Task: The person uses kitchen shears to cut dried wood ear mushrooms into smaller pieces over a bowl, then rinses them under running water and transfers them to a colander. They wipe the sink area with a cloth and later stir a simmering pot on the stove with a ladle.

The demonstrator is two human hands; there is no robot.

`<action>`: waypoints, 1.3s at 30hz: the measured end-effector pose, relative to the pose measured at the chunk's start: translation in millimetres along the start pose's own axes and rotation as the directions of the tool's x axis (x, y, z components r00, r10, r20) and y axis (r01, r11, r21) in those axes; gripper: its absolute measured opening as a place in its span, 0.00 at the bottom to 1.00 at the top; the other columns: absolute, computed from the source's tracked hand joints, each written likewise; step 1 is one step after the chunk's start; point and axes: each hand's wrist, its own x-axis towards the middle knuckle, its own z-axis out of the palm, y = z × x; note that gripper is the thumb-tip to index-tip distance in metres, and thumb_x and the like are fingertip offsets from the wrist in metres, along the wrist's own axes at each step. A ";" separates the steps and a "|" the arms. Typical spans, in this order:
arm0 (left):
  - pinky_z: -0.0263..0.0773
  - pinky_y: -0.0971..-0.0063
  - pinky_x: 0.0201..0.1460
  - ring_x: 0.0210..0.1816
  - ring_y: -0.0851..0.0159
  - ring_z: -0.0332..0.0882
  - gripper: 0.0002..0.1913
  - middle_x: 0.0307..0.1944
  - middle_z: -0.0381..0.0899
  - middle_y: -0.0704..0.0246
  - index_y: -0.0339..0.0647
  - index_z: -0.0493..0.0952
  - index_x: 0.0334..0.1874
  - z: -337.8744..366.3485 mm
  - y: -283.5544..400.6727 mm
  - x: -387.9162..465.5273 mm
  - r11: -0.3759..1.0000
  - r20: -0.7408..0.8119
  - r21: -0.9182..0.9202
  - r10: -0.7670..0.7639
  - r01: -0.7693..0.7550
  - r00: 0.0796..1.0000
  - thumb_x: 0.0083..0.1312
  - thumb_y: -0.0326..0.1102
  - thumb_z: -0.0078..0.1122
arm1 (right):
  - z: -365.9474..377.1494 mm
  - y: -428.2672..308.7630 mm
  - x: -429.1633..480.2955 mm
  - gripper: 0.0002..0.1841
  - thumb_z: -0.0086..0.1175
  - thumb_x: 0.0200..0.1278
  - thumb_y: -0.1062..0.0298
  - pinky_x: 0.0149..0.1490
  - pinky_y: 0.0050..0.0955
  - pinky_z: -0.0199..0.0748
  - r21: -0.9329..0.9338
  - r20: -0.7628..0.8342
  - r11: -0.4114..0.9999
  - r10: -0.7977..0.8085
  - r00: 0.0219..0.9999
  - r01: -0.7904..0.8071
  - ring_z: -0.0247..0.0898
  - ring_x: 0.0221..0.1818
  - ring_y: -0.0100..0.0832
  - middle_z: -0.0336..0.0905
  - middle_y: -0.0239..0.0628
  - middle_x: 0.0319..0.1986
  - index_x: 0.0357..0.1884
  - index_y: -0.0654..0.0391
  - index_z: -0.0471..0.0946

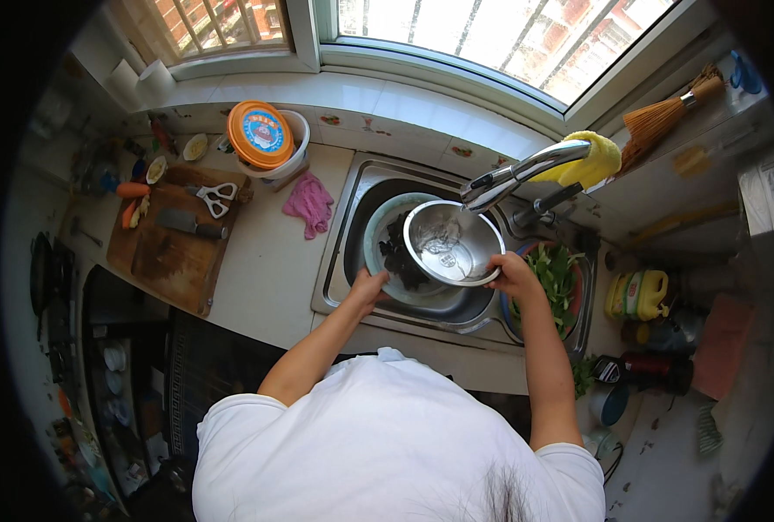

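Note:
My left hand (367, 291) grips the near-left rim of a pale green translucent basin (375, 228) over the stainless steel sink (339, 274). Dark pieces of food (403, 261), perhaps wood ear fungus, lie in that basin. In my right hand (512, 274) is the right rim of a stainless steel bowl (455, 245). The bowl overlaps the basin's right part and hides some of it. A little clear liquid seems to lie in the bowl. Just above its far rim is the spout of the chrome faucet (524, 171).
Leafy greens (552, 280) fill a container at the sink's right. A yellow cloth (582, 163) drapes the faucet. Leftward are a pink cloth (310, 203), an orange-lidded tub (261, 135), and a wooden cutting board (165, 261) with a cleaver (188, 223), scissors (217, 196) and carrots (132, 190).

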 end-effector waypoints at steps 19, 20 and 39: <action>0.80 0.64 0.34 0.33 0.63 0.79 0.17 0.34 0.73 0.67 0.40 0.66 0.47 25.4 -14.3 12.1 0.996 0.060 -0.012 -0.089 0.090 0.994 0.54 0.26 0.52 | 46.1 -47.4 -93.9 0.38 0.50 0.53 0.78 0.33 0.38 0.77 -0.963 -0.054 -0.147 -0.716 0.696 -0.226 0.76 0.32 0.52 0.65 0.59 0.50 0.68 0.63 0.47; 0.80 0.65 0.33 0.33 0.63 0.79 0.17 0.34 0.73 0.67 0.40 0.66 0.47 25.8 -16.2 12.9 0.996 0.061 -0.014 -0.087 0.088 0.994 0.54 0.26 0.52 | 44.2 -47.4 -98.1 0.38 0.49 0.54 0.78 0.33 0.39 0.77 -0.973 -0.047 -0.122 -0.730 0.682 -0.197 0.76 0.33 0.52 0.65 0.58 0.51 0.68 0.63 0.47; 0.80 0.68 0.31 0.32 0.64 0.78 0.14 0.33 0.73 0.66 0.36 0.67 0.43 8.1 23.9 -19.8 1.000 -0.003 0.018 -0.011 0.011 1.000 0.53 0.27 0.52 | 0.0 8.5 -155.9 0.28 0.41 0.52 0.80 0.59 0.38 0.62 -0.664 -0.424 0.632 -0.758 0.495 0.400 0.66 0.56 0.49 0.69 0.52 0.53 0.61 0.64 0.62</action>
